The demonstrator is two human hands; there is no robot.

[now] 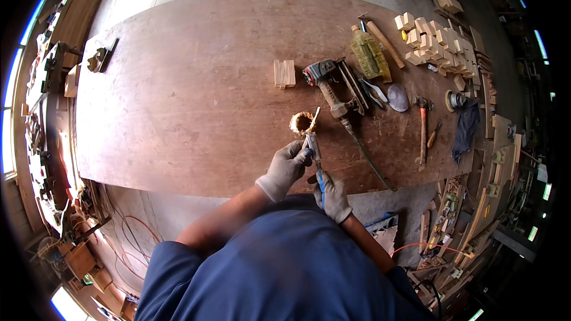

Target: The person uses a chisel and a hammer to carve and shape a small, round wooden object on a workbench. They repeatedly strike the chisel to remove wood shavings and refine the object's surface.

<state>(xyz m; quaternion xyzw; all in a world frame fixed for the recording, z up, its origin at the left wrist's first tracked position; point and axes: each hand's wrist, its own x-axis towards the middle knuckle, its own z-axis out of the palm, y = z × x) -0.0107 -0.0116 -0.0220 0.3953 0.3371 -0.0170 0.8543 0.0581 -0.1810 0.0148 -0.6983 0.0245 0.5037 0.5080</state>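
Observation:
My right hand (334, 199), in a grey-white work glove, is wrapped round the blue handle of a hand tool (314, 147) with a flat grey metal end, like a scraper. At that metal end, the gloved fingers of my left hand (285, 169) are pinched together. Both hands are over the near edge of the wooden table. Just beyond the tool's tip stands a small round pot (301, 122) with a crusted yellowish rim and a dark inside. A thin pale stick (314, 117) leans at its right side.
On the brown tabletop (178, 95) lie a small wood block stack (284, 74), a nail gun (333, 92) with a hose, a yellowish bottle (370, 53), a hammer (423, 125), and a dark cloth (467, 129). Many wooden blocks (437, 41) are heaped at far right; a hand plane (102, 56) sits far left.

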